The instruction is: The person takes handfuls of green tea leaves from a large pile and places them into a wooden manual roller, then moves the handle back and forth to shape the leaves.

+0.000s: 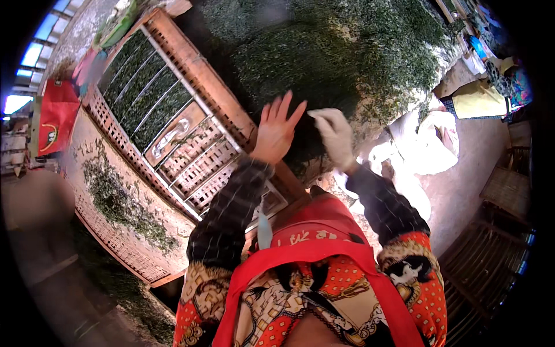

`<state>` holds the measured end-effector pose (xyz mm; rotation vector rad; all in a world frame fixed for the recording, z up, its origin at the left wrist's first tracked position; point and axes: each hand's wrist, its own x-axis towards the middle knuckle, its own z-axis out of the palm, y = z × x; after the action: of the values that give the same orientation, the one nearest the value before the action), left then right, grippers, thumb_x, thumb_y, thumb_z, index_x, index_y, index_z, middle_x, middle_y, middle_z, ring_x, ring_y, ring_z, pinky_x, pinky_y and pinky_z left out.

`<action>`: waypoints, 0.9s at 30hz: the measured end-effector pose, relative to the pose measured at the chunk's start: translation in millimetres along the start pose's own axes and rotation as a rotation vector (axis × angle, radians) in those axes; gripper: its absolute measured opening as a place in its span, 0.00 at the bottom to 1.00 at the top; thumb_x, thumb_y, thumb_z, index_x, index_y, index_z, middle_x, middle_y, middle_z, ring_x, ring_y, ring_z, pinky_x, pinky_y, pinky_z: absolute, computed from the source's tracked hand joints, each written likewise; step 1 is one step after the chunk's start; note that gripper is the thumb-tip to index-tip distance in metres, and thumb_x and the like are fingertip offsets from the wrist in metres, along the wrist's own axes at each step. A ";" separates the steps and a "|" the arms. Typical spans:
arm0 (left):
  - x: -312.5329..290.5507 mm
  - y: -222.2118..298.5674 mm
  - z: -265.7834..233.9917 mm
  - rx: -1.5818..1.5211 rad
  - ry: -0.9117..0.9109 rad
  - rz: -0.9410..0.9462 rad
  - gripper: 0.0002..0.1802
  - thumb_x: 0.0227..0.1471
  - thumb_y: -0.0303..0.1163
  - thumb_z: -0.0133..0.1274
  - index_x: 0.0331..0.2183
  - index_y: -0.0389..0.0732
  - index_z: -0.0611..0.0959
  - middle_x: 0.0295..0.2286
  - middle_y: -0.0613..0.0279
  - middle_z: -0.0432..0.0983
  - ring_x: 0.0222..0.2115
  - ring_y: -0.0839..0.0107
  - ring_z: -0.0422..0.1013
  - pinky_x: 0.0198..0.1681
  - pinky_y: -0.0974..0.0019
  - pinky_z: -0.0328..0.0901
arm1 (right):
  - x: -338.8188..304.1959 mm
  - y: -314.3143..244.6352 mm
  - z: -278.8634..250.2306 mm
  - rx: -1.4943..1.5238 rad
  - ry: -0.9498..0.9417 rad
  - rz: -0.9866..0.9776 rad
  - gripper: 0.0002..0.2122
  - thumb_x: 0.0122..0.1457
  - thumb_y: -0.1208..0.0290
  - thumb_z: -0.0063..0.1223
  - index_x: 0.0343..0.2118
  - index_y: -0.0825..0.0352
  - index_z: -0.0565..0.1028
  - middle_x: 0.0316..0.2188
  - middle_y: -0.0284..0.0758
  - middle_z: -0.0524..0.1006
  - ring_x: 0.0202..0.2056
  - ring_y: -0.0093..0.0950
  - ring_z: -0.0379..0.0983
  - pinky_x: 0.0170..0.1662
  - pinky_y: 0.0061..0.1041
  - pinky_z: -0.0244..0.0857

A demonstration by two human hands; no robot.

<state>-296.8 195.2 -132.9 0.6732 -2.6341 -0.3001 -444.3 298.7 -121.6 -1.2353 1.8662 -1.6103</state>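
Could spill green leaf shreds (295,58) onto the white sack (436,141) at right through careless sweeping, with grip open on left hand (276,134), impossible to tell on right hand (335,139).

Person's L hand (274,134) back up, fingers spread, tips fwd, R hand (334,139) near it, slightly apart, fingers part-bent twd L, grip unclear, L forearm (230,205) angled fwd-right, R forearm (386,202) angled fwd-left, the two converging

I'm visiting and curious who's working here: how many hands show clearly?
2: the left hand, spread open by the dark green pile, and the right hand, beside the left. Others may be hidden at the blurred left edge.
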 end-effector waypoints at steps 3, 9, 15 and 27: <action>70.0 5.5 26.0 0.115 -0.104 -0.148 0.43 0.44 0.25 0.54 0.62 0.60 0.62 0.62 0.54 0.52 0.56 0.47 0.58 0.45 0.40 0.64 | -22.9 25.1 -73.6 -0.045 0.051 0.191 0.05 0.59 0.74 0.53 0.36 0.67 0.79 0.35 0.35 0.77 0.39 0.26 0.74 0.44 0.23 0.67; 93.8 -15.3 48.3 -0.069 0.030 -0.247 0.24 0.37 0.19 0.52 0.41 0.47 0.79 0.37 0.56 0.70 0.37 0.50 0.69 0.36 0.52 0.67 | -15.4 75.1 -114.9 0.146 0.109 0.310 0.06 0.61 0.73 0.51 0.36 0.67 0.79 0.33 0.32 0.78 0.36 0.21 0.73 0.40 0.19 0.65; 136.5 -14.4 -53.5 -0.582 0.196 -0.349 0.20 0.36 0.14 0.52 0.37 0.37 0.83 0.30 0.56 0.80 0.32 0.72 0.75 0.38 0.69 0.69 | 60.5 5.4 -106.5 0.028 -0.111 -0.187 0.06 0.59 0.73 0.54 0.37 0.66 0.79 0.33 0.34 0.79 0.33 0.26 0.77 0.37 0.21 0.69; 236.4 30.3 -343.0 -0.245 0.503 -0.199 0.21 0.42 0.13 0.53 0.42 0.34 0.80 0.32 0.64 0.80 0.32 0.71 0.75 0.37 0.68 0.71 | 100.1 -27.0 -91.2 0.285 -0.310 0.088 0.09 0.61 0.68 0.54 0.39 0.65 0.80 0.29 0.27 0.76 0.25 0.13 0.69 0.26 0.13 0.61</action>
<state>-350.6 67.3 261.1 0.8055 -2.0198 -0.4379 -557.7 273.7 -46.9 -1.1814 1.4267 -1.4791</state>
